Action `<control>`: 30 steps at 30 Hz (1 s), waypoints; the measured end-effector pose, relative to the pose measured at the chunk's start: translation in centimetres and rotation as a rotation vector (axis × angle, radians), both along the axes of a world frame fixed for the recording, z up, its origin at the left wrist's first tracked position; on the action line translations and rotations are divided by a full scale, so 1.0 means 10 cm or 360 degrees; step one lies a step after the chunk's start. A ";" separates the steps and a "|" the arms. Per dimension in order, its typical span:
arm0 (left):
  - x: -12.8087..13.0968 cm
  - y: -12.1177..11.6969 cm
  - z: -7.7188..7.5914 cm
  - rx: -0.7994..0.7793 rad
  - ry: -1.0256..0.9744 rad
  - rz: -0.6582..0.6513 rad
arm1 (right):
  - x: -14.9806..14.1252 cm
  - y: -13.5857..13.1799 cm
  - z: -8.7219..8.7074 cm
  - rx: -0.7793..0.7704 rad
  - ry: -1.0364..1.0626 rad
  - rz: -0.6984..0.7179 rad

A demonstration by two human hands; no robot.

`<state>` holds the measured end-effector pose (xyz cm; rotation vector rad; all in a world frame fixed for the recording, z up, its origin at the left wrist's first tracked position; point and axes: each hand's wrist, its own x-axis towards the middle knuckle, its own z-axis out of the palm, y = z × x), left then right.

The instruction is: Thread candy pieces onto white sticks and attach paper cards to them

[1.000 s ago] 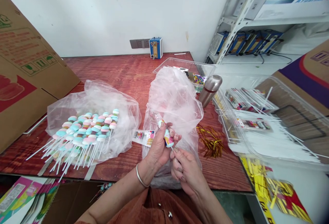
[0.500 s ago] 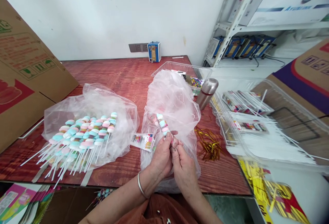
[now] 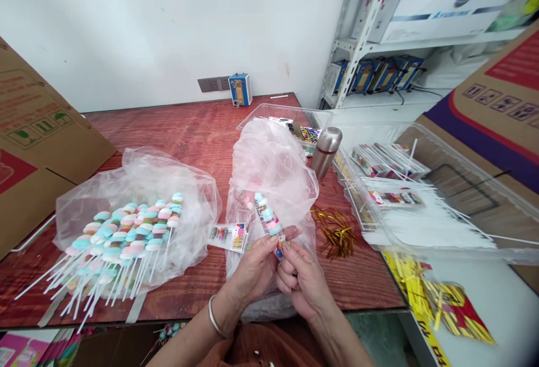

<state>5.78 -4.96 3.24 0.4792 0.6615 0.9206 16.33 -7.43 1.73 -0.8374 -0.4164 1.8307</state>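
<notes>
Between both hands is a marshmallow skewer (image 3: 268, 214), its blue, white and pink pieces inside a clear printed wrapper. My left hand (image 3: 255, 264) cradles its lower part, thumb pressed on the wrapper. Fingers of my right hand (image 3: 302, 275) pinch the colourful bottom end of the wrapper; the stick is hidden. Beneath lies a large cloudy plastic bag (image 3: 273, 156), with pinkish pieces visible inside near the skewer's tip. Flat printed wrappers (image 3: 228, 236) lie to the left of my hands. Gold twist ties (image 3: 334, 232) are spread to the right.
Many marshmallow skewers (image 3: 126, 232) lie on another plastic bag (image 3: 191, 187) at left. A steel flask (image 3: 327, 151) stands beside a clear tray (image 3: 256, 113). At right, a clear bin (image 3: 391, 252) holds white sticks and wrappers. Cardboard boxes (image 3: 46, 137) flank the red-brown table (image 3: 168, 125).
The view has shifted slightly. The skewer now shows more of its wrapped length above my hands. My right hand's fingers have moved from against my left thumb to the wrapper's lower end.
</notes>
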 end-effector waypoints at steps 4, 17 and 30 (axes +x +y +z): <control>0.00 0.02 -0.06 0.0075 0.0127 0.0110 | 0.02 -0.05 0.01 0.0118 -0.0258 0.0058; -0.05 -0.03 -0.06 0.0010 0.0073 -0.0158 | -0.04 -0.20 0.06 -0.0030 0.0327 -0.0005; -0.24 0.20 -0.05 0.0744 0.1127 0.0155 | 1.03 0.57 0.07 0.0217 -0.2826 -0.0229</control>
